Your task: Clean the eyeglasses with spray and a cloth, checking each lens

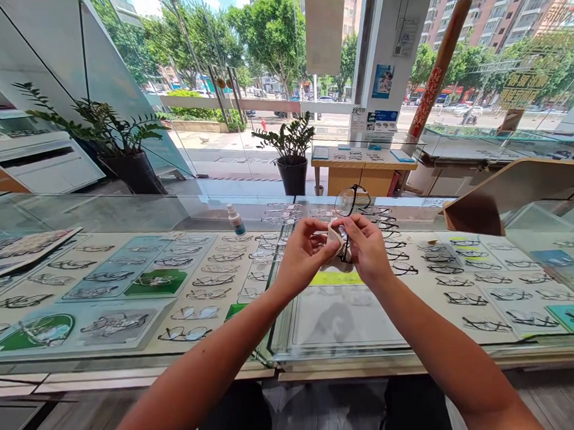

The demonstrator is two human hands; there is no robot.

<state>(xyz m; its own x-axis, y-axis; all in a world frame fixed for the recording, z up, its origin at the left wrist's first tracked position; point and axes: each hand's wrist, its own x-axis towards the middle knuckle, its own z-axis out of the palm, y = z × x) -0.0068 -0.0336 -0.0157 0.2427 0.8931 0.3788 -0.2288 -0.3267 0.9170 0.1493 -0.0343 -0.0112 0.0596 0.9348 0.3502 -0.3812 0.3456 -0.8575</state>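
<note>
Both hands meet above the glass display counter [130, 354]. My left hand [302, 256] pinches a small pale cloth [338, 239] against a pair of black-framed glasses [350, 201]. My right hand [368, 249] grips the same glasses and cloth from the other side. One lens of the glasses sticks up above my fingers; the other is hidden behind the cloth and my hands.
Rows of many spectacle frames [106, 276] lie under the counter glass. A small spray bottle [235, 220] stands on the counter behind my left hand. A mirror stand [509, 191] is at the right. Potted plants [290, 150] and windows are beyond.
</note>
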